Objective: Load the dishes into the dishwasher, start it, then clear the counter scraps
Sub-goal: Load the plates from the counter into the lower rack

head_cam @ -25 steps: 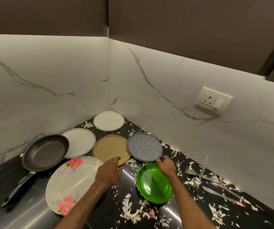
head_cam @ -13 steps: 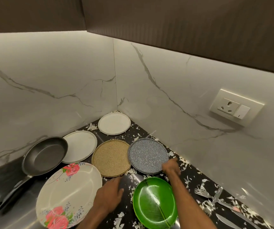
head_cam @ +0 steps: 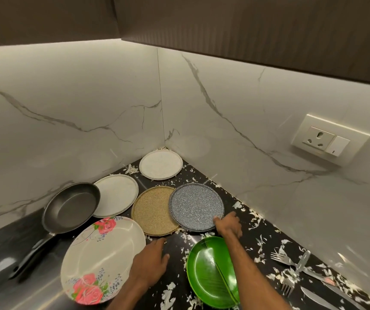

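Black glossy worktop (head_cam: 0, 253) in a marble-walled corner carries every dish laid flat, none lifted yet, with pale food scraps (head_cam: 255, 220) strewn among them. Since a second ago the right hand (head_cam: 228, 224) has left the far edge of the round green plastic plate (head_cam: 211, 271) and reached on to the round grey speckled plate (head_cam: 196, 206), just beyond the green one, and its fingertips now touch that plate's near right rim. The left hand (head_cam: 150, 262) has drawn back from the round tan textured plate (head_cam: 155, 211), just left of the grey speckled plate, and now hangs nearer the person and to the left of it. My reading is that the grey speckled plate is the first dish chosen, so loading has barely begun; no dishwasher is in view. The right arm stretches forward across the green plate, knuckles up, fingers bent down onto the grey rim. Whether its grip has closed under the edge or only rests on it I cannot tell, and the plate looks flat on the worktop. The left hand is palm down just above the surface, fingers loosely extended, its grip slack and holding nothing.
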The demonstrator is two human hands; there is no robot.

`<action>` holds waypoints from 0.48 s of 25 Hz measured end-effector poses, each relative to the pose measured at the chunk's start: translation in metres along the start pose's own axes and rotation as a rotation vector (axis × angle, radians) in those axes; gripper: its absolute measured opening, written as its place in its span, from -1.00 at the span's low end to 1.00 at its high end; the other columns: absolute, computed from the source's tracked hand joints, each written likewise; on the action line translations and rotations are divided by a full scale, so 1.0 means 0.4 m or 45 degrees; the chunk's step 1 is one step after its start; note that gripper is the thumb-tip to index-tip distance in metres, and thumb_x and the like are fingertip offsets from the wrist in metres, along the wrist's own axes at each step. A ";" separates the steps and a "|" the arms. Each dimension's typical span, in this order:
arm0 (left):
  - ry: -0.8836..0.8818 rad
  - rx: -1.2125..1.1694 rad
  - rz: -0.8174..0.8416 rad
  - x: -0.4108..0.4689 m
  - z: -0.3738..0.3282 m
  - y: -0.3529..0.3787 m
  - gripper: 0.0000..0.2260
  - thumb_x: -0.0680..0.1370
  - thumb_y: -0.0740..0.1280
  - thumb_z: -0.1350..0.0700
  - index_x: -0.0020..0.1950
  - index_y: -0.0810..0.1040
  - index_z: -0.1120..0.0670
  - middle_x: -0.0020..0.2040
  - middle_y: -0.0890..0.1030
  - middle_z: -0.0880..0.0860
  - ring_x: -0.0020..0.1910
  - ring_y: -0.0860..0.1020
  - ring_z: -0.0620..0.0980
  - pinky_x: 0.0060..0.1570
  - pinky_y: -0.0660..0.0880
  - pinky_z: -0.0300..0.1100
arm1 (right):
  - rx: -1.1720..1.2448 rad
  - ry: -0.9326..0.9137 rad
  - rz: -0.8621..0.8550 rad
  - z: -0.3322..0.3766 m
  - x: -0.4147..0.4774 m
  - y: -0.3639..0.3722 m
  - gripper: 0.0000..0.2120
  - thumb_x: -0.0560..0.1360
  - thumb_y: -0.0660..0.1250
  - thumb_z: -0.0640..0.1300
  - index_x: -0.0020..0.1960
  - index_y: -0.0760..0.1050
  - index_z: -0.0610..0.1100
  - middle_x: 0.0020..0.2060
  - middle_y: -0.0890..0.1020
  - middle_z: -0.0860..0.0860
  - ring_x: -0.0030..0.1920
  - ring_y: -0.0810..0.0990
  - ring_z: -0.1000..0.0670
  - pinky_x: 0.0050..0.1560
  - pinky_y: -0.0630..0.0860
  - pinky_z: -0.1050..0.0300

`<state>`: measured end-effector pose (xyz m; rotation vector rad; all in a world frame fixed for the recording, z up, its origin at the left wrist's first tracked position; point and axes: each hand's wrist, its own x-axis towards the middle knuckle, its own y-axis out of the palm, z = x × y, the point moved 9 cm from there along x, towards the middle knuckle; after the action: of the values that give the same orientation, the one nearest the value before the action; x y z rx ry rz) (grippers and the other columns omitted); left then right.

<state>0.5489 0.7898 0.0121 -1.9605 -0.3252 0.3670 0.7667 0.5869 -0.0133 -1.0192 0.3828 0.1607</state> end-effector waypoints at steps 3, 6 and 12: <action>-0.036 -0.036 -0.011 -0.002 0.014 0.000 -0.61 0.61 0.19 -0.13 0.42 0.32 -0.08 0.29 0.51 -0.11 0.25 0.50 -0.10 0.12 0.44 -0.17 | 0.016 0.021 0.023 0.027 -0.011 0.021 -0.38 0.53 0.40 -0.04 0.42 0.24 -0.31 0.35 0.44 -0.24 0.29 0.51 -0.24 0.15 0.53 -0.07; -0.087 -0.083 -0.024 -0.006 0.039 -0.001 -0.57 0.61 0.20 -0.13 0.46 0.31 -0.08 0.32 0.50 -0.10 0.29 0.48 -0.08 0.18 0.43 -0.15 | 0.199 0.113 0.051 0.032 0.000 0.031 -0.44 0.52 0.40 -0.15 0.38 0.26 -0.35 0.27 0.51 -0.25 0.22 0.57 -0.26 0.10 0.55 -0.07; -0.154 -0.185 0.014 -0.020 0.077 0.020 -0.58 0.60 0.22 -0.13 0.44 0.29 -0.14 0.35 0.49 -0.13 0.30 0.48 -0.12 0.18 0.41 -0.19 | 0.512 -0.099 -0.151 0.114 -0.044 0.025 -0.74 0.62 0.23 -0.06 -0.22 0.39 -0.11 -0.32 0.42 0.01 -0.40 0.33 0.08 -0.38 0.23 0.21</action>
<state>0.5299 0.8091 -0.0063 -2.0874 -0.4298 0.4817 0.7582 0.6319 0.0067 -0.6344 0.2687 0.0137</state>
